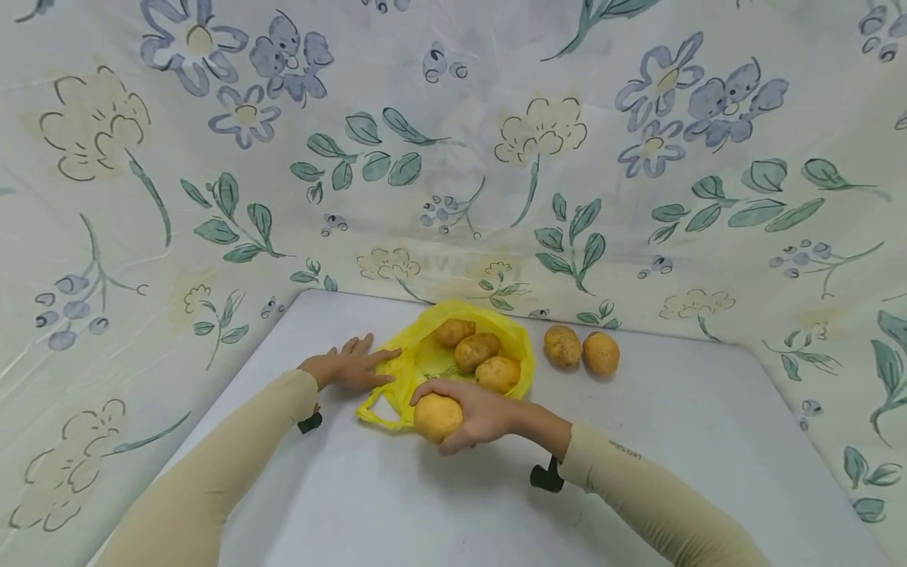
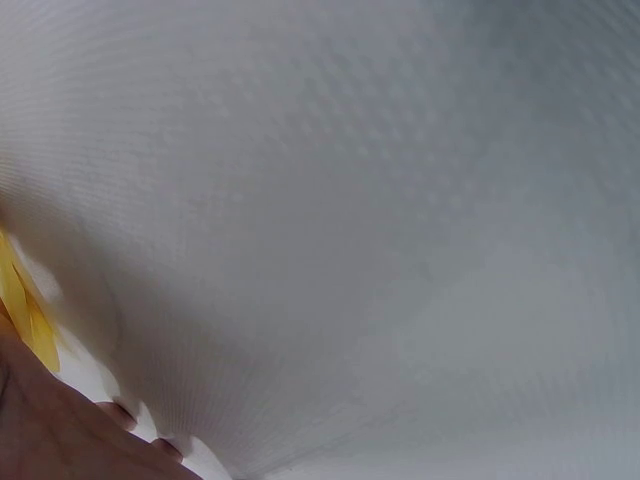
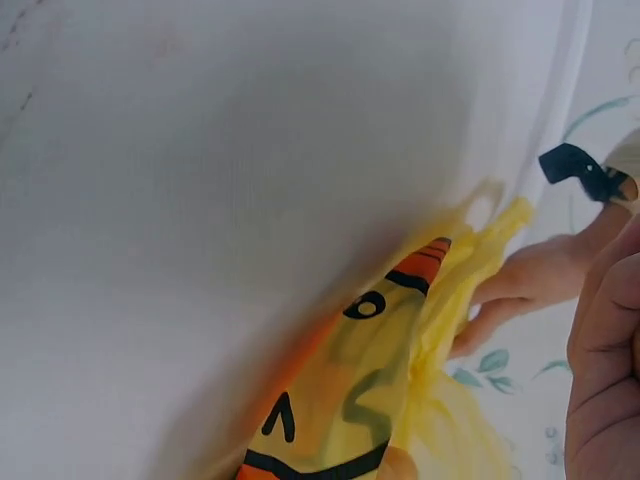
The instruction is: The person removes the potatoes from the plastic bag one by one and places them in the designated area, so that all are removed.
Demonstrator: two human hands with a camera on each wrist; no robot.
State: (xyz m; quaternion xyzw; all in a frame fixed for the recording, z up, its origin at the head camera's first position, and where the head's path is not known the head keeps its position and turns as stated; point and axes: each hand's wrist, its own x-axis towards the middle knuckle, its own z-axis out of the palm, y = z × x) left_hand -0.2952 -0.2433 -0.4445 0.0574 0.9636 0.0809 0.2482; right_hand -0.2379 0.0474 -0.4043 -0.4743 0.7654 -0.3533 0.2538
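A yellow plastic bag [image 1: 425, 358] lies open on the white table [image 1: 397, 504], with three potatoes [image 1: 476, 351] on it. My right hand [image 1: 475, 409] grips a fourth potato [image 1: 437, 417] just in front of the bag's mouth. My left hand [image 1: 350, 366] rests flat, fingers straight, on the bag's left edge. In the right wrist view the bag [image 3: 370, 380] shows an orange and black print, with the left hand [image 3: 530, 280] beyond it. The left wrist view shows mostly table, a sliver of the bag [image 2: 25, 320] and part of the left hand [image 2: 60, 440].
Two more potatoes [image 1: 562, 346] [image 1: 601, 353] lie side by side on the table right of the bag. A flowered cloth [image 1: 453, 157] rises behind and on both sides. Black camera mounts [image 1: 547, 477] hang under each wrist.
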